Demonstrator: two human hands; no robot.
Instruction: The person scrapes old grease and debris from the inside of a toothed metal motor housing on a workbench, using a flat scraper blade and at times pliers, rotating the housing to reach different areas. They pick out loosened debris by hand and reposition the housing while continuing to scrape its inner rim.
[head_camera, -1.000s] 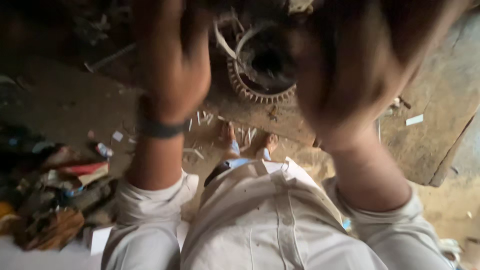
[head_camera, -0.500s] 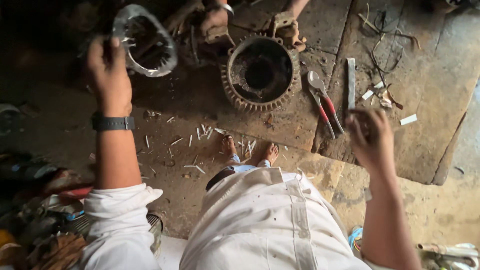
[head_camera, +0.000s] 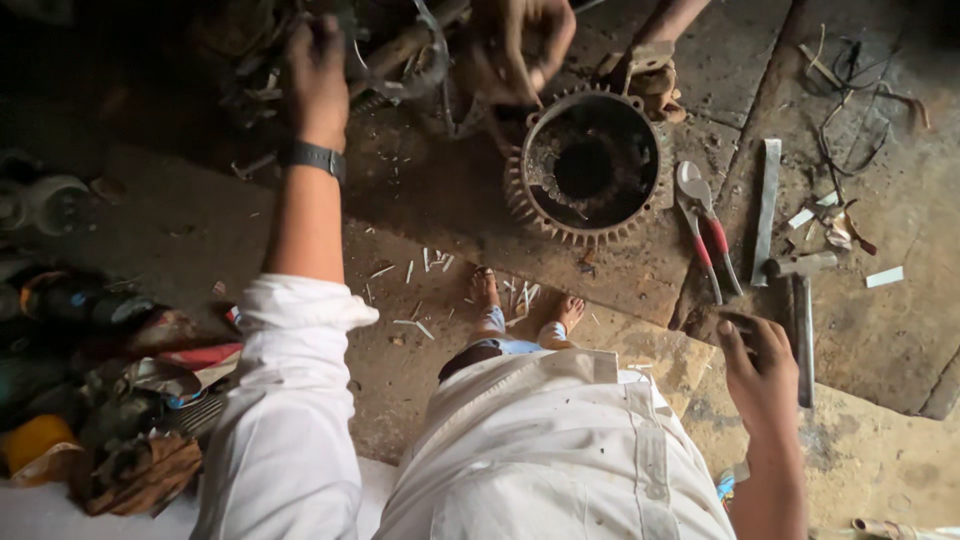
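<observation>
Down on a stained, gritty workshop floor (head_camera: 880, 340), a finned motor housing (head_camera: 588, 165) stands open-end up, far of centre.
Left hand (head_camera: 318, 75) reaches far left into dark clutter, seemingly closed on a metal ring (head_camera: 400, 60), though shadow blurs the grip. Right hand (head_camera: 762, 372) hangs near right, fingers loosely curled on nothing, near red-handled pliers (head_camera: 705, 235). Another person's hand (head_camera: 520, 45) touches the housing's far rim.

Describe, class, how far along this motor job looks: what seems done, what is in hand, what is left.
Seems done: the round finned motor shell sits open and hollow on the floor. In hand: the left hand reaches into the dark metal parts at the top, the right hand is raised near the pliers, and another person's hand hovers over the shell. Left: no parts are back in the shell.
</observation>
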